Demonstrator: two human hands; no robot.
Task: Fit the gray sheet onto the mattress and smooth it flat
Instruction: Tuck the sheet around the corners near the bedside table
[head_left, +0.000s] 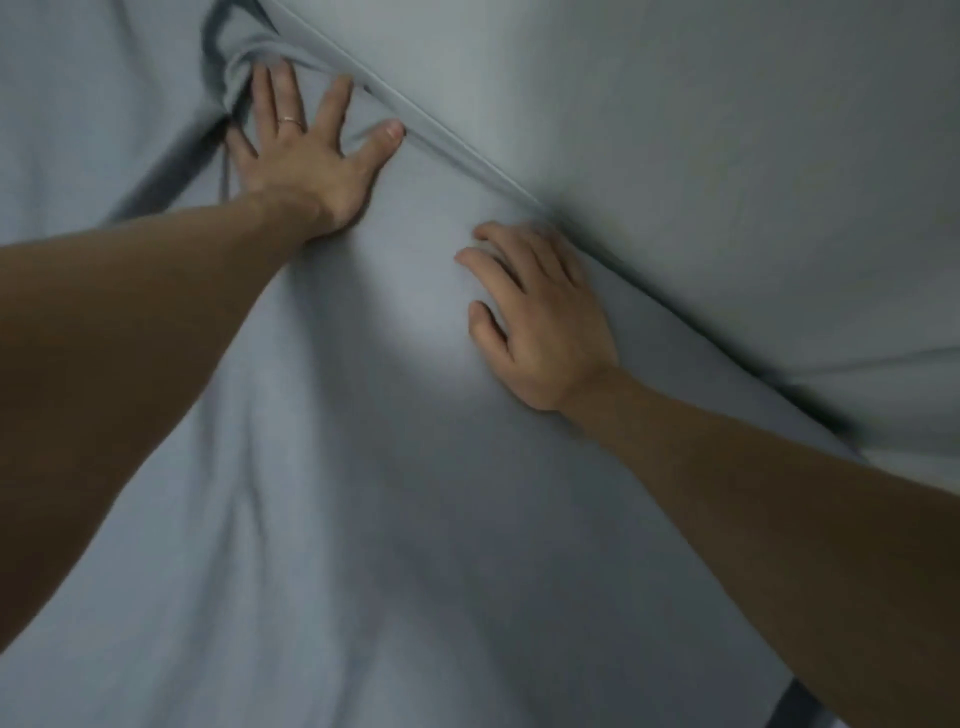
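The gray sheet (363, 493) fills nearly the whole view. A long fold edge (457, 150) runs diagonally from the top left down to the right, with another layer of gray cloth (701, 130) beyond it. My left hand (306, 156) lies flat on the sheet with fingers spread, just below the fold, its fingertips at a bunched knot of fabric (234, 67). My right hand (535, 317) presses palm down on the sheet beside the fold, fingers slightly curled and apart. Neither hand grips cloth. The mattress itself is hidden under the fabric.
Soft wrinkles run down the sheet at lower left (249, 499). A dark strip (784, 712) shows at the bottom right edge, and a dark shadowed gap (171, 171) runs at the left below the bunched fabric.
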